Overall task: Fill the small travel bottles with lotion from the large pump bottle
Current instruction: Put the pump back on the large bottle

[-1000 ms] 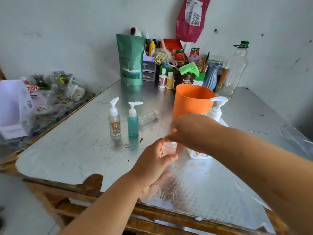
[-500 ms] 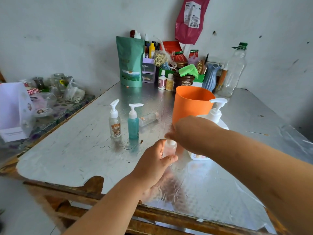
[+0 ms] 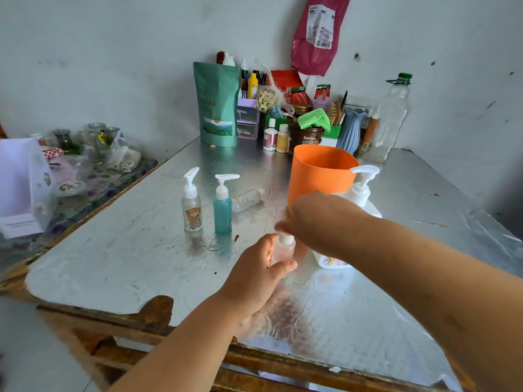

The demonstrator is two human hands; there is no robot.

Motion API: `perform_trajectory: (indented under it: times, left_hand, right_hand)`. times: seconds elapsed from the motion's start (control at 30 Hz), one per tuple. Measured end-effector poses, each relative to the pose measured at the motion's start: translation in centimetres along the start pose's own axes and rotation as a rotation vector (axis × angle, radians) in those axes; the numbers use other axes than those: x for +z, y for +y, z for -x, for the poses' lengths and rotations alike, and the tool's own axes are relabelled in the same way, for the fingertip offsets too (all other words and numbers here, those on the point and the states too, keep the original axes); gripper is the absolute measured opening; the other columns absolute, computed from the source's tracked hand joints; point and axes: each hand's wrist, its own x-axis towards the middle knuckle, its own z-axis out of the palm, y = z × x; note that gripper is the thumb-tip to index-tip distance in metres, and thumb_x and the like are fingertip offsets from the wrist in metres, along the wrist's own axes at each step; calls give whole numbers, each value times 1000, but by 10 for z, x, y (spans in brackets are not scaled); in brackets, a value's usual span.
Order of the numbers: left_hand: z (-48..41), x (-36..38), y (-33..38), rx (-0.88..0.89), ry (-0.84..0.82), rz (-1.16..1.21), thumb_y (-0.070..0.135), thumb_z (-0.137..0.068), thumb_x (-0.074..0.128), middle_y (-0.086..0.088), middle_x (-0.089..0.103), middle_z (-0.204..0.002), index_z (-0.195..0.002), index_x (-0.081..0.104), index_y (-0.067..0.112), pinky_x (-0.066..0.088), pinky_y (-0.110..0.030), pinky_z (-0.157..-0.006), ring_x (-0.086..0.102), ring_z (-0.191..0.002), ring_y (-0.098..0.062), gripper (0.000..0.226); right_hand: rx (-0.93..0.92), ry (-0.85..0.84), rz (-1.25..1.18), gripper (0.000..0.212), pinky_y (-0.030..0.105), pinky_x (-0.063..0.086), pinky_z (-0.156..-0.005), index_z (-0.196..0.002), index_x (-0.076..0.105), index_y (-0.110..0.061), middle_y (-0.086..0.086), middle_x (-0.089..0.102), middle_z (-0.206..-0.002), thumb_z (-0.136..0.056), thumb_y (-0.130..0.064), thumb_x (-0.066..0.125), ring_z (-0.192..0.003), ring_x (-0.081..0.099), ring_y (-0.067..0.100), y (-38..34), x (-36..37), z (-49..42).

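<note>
Twisting the white cap [image 3: 285, 238] on the small clear plastic travel bottle [image 3: 283, 250] appears to be the step in hand, though I cannot tell whether it is coming off or going on. That bottle stands upright just in front of the tall orange plastic cup [image 3: 319, 171], on the silver foil-covered table [image 3: 127, 250]. The left hand [image 3: 254, 275] wraps its body, thumb on the near side and fingers curled round the far side. The right hand [image 3: 314, 219] reaches in from above with fingertips bunched on the cap; blur hides exactly how they pinch.

The large white pump bottle [image 3: 360, 190] stands just right of the cup, partly behind the right forearm. Left of the cup stand a teal pump bottle [image 3: 222, 210] and a clear pump bottle with a cartoon sticker [image 3: 192, 206], and another clear bottle [image 3: 247, 198] lies on its side nearer the cup.

Doing this well probably means gripping the body firmly without squeezing, since thin plastic would likely buckle. Turn only the cap, with the base planted on the table, and mind the forearm beside the pump head.
</note>
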Motion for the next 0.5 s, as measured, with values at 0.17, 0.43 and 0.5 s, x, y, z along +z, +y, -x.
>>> perform_trajectory:
  times: [0.17,0.43,0.5]
  left_hand:
    - [-1,0,-1,-14,1,-20,42,-93,58,5,49,-145,-143,38,28,34,-21,-99,44,-134,-13,56]
    - [0,0,0,-19,7,-60,44,-94,56,5,51,-142,-141,38,27,37,-24,-101,48,-131,-14,53]
    - [1,0,1,-31,10,-86,45,-94,55,3,48,-146,-144,35,26,36,-26,-104,46,-133,-15,57]
  right_hand:
    - [-23,-3,-9,35,29,50,-75,-106,64,-17,-1,64,-94,-91,-48,57,-88,61,18,2,4,2]
    - [-98,15,-55,32,26,51,-83,-125,58,-28,-7,66,-114,-93,-25,60,-102,61,14,5,8,5]
    - [-92,16,-43,28,23,49,-80,-122,61,-25,-6,67,-111,-94,-17,58,-96,61,12,4,9,4]
